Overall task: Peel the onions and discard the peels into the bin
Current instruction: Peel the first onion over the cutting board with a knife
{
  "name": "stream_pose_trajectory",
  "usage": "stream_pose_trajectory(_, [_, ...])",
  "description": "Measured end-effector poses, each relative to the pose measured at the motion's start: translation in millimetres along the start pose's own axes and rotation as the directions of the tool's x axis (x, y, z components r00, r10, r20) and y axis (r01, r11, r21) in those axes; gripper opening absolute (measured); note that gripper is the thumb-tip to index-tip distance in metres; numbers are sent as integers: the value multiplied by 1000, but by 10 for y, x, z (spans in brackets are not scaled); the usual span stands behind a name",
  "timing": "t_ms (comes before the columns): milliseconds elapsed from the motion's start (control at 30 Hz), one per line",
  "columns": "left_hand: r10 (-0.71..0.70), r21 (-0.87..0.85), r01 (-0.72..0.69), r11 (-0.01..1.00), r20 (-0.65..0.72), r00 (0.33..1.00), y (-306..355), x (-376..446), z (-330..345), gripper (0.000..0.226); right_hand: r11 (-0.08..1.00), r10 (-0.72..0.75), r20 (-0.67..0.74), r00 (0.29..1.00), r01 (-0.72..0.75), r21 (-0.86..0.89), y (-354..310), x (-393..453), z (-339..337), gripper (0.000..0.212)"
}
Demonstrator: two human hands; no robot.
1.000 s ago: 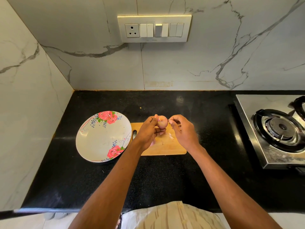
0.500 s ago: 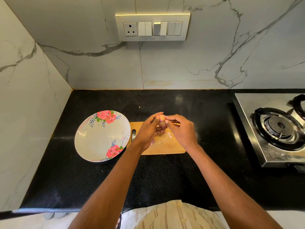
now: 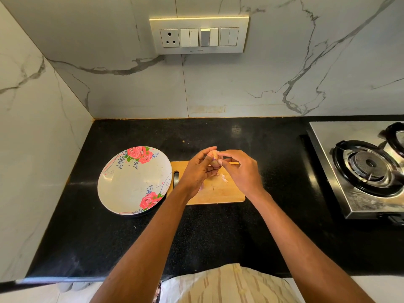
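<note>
— What's hard to see over the black counter and cutting board?
— The onion, mostly hidden: left hand curls round it, right hand pinches its top. A second ago it showed more.
— Peel scraps?
— Tiny, on the board.

Both bare forearms reach forward and converge. The left hand curls its fingers in a grip, thumb up; the right hand seems to pinch with fingertips, knuckles raised.

White plate with pink roses, tan wooden board, black counter.
</note>
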State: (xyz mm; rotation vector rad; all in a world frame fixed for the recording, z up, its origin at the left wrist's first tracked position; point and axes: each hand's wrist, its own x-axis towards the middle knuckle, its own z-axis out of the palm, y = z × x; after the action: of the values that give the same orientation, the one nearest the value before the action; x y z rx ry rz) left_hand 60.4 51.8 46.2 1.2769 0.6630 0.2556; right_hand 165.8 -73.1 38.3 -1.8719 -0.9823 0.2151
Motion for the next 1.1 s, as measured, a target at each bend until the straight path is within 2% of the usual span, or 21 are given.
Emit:
stream_pose_trajectory(167, [-5,48,4,999,27,1000,15,-3,-38,31,998,-63,-18,998,64,24,20,21,-29,17])
stream_pose_trajectory(500, [-62,-23,63,998,39,997,-17,-35,-34,26,998,-16,33,999,18,-67,73,49,14,11])
stream_pose_trajectory(733, [-75,-77,76,994,16,997,-67,-40,-1,23,994,110,35,993,-110,11,109,-25,67,5])
stream_pose_trajectory(867, [-71,-144,68,987,-13,997,-81,-39,-14,31,952,254,-5,967,-249,181,144,-26,92,4])
stream_pose_trajectory(967, [-68,-145,64,987,-18,998,-58,-40,-34,27,907,341,-42,939,-317,277,175,-16,95,9])
stream_pose_trajectory(1100, [-64,-136,61,989,-15,998,-45,-40,-47,27,879,415,-7,910,-399,261,189,-9,77,10])
